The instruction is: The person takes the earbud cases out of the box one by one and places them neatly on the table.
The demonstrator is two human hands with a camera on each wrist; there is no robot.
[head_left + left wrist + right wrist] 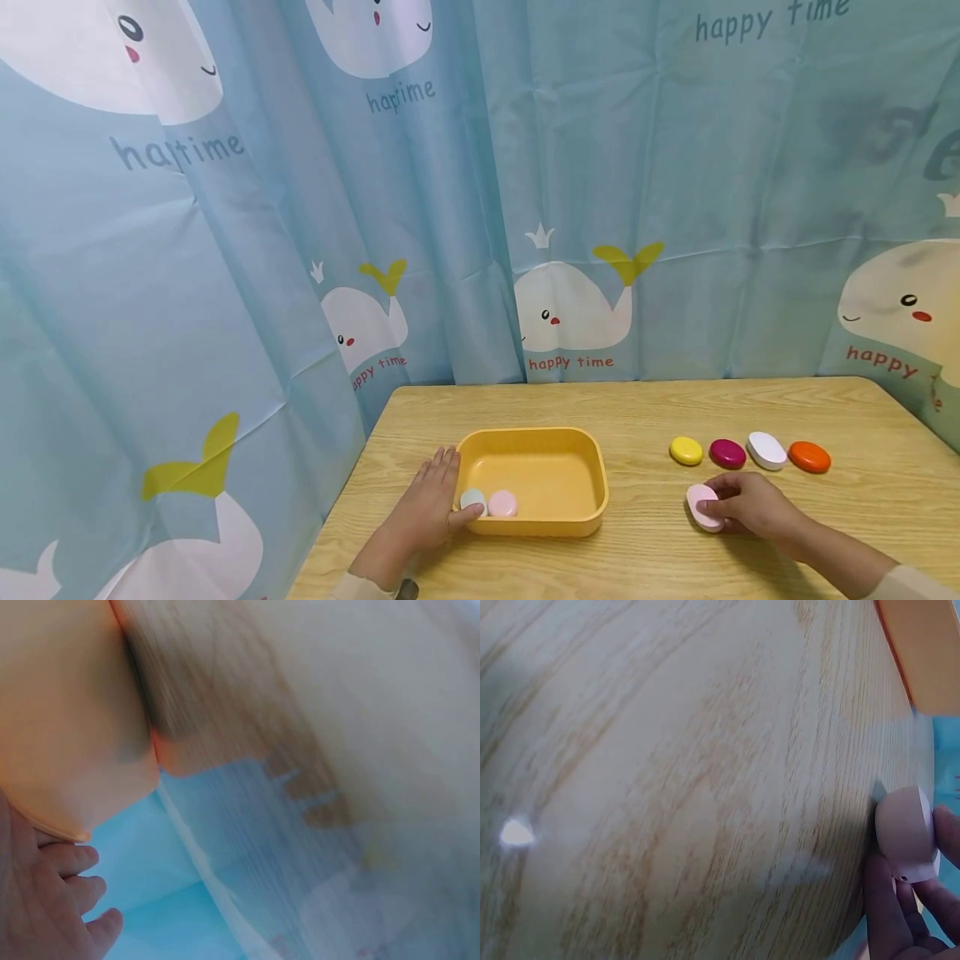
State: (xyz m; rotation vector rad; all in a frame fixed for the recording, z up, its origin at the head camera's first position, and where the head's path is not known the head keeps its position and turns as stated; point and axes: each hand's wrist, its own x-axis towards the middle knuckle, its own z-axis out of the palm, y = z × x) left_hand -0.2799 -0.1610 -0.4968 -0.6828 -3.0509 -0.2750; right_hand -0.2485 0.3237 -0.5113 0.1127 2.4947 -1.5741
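Note:
My right hand [753, 504] pinches a pale pink oval case [703, 507] between thumb and fingers, close over the table on the right. In the right wrist view the case [904, 831] shows a rounded side and a small dark hole near its lower end. My left hand [427, 506] rests against the left side of a yellow plastic bin [555, 528], fingers straight along the wall and thumb over its front left corner. A pale grey-green round piece [472, 501] and a pink round piece [502, 503] lie inside, at the bin's front left.
Behind my right hand a row of oval pieces lies on the wooden table [637, 567]: yellow [686, 451], magenta [727, 454], white [767, 451] and orange [810, 457]. A blue curtain [465, 208] with whale prints hangs along the table's back and left edges.

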